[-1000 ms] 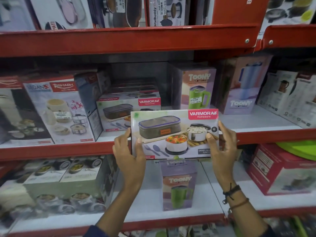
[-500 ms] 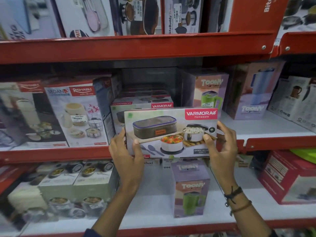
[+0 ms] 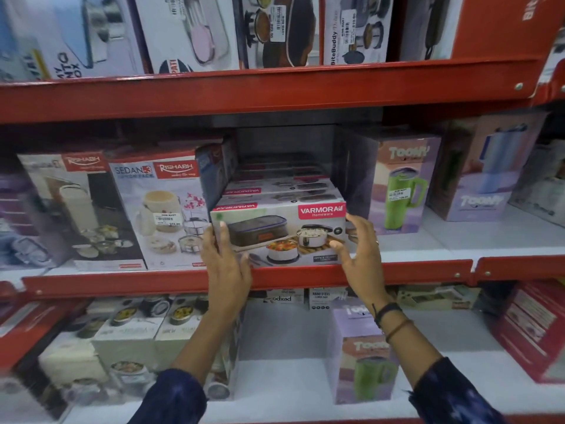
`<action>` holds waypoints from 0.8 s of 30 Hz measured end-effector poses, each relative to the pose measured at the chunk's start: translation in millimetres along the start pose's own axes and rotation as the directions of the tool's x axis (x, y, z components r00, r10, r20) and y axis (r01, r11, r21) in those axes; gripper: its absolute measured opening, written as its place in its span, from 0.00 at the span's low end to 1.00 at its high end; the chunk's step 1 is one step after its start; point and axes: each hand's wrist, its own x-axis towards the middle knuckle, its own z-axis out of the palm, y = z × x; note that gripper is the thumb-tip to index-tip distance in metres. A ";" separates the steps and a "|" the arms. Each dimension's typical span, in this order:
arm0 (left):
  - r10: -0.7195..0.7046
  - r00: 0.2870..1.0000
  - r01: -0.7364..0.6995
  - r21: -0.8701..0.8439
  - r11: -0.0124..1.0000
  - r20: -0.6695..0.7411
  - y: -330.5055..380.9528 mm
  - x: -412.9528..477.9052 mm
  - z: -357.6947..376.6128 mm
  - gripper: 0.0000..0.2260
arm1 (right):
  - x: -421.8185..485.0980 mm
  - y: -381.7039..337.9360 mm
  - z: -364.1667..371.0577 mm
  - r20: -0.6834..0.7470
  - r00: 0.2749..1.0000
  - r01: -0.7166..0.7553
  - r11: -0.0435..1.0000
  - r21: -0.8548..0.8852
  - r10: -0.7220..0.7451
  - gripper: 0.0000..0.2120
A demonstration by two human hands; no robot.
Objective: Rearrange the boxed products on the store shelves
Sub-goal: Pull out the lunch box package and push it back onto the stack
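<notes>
The lunch box carton [image 3: 279, 234] sits at the front of the middle shelf [image 3: 305, 275], on its red lip, with more cartons of the same kind [image 3: 275, 191] lined up behind it. The left hand [image 3: 227, 267] presses its fingers flat on the carton's left end, thumb on the front face; the right hand [image 3: 360, 255] is spread at the right end, thumb touching the lower front corner — a loose grip on both sides. Its front reads "VARMORA Homeware" and pictures a zip bag, steel bowls of food and cutlery. Left of it stands a "SEDAN-3 RISHABH" box [image 3: 166, 215] with a price sticker; to the right, a "Toony" mug box [image 3: 397, 185] — green mug pictured.
</notes>
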 end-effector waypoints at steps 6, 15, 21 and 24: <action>0.149 0.976 -0.174 0.153 0.973 0.161 -20.5 1.6 5.1 0.30 | 10.2 3.4 5.6 0.161 0.969 0.233 0.910 -0.342 -0.187 0.39; 0.099 0.977 -0.140 0.214 0.967 0.188 -19.8 4.4 5.4 0.31 | 18.9 9.8 6.6 0.259 0.952 0.263 0.865 -0.428 -0.162 0.37; 0.071 0.987 -0.068 -0.026 0.997 0.143 7.6 -38.6 3.4 0.22 | -10.7 4.5 -20.9 0.213 0.965 0.202 0.955 -0.217 -0.155 0.31; 0.134 0.985 -0.110 -0.197 0.974 0.109 23.7 -65.4 9.4 0.17 | -43.7 6.0 -41.6 0.092 0.993 0.080 0.995 -0.052 -0.075 0.27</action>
